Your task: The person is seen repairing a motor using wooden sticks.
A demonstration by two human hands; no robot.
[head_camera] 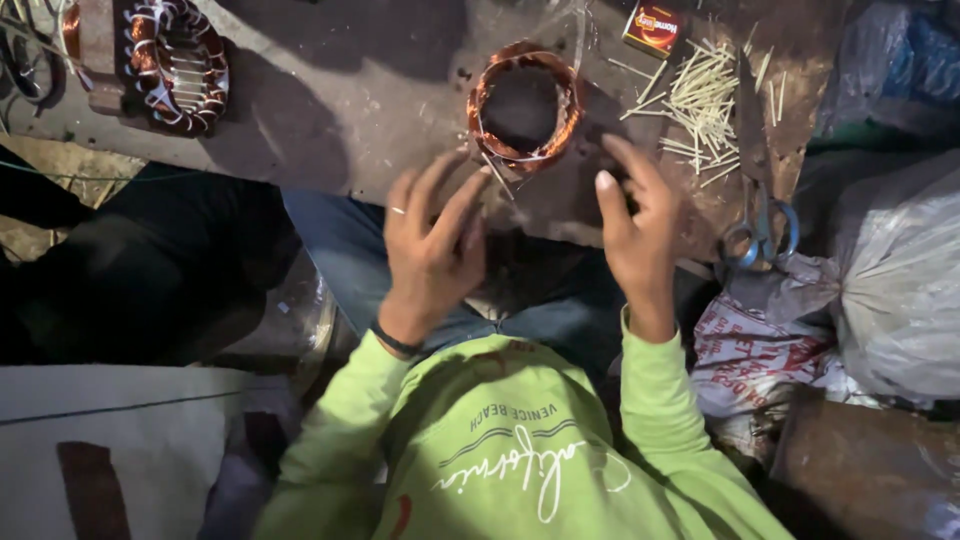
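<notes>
The copper coil ring [524, 105] lies flat on the worn workbench [330, 110], its opening facing up, just beyond both raised hands. The left hand [432, 238] hovers below the ring's near rim, fingers spread and loose, seemingly pinching a thin sliver, though blur makes that uncertain. The right hand [636, 222] is open, holding nothing, slightly farther off to the right. A pile of thin sticks [703, 100] lies beside a small matchbox [651, 27]; scissors [760, 235] rest nearby. A second wound stator [178, 62] sits far left.
</notes>
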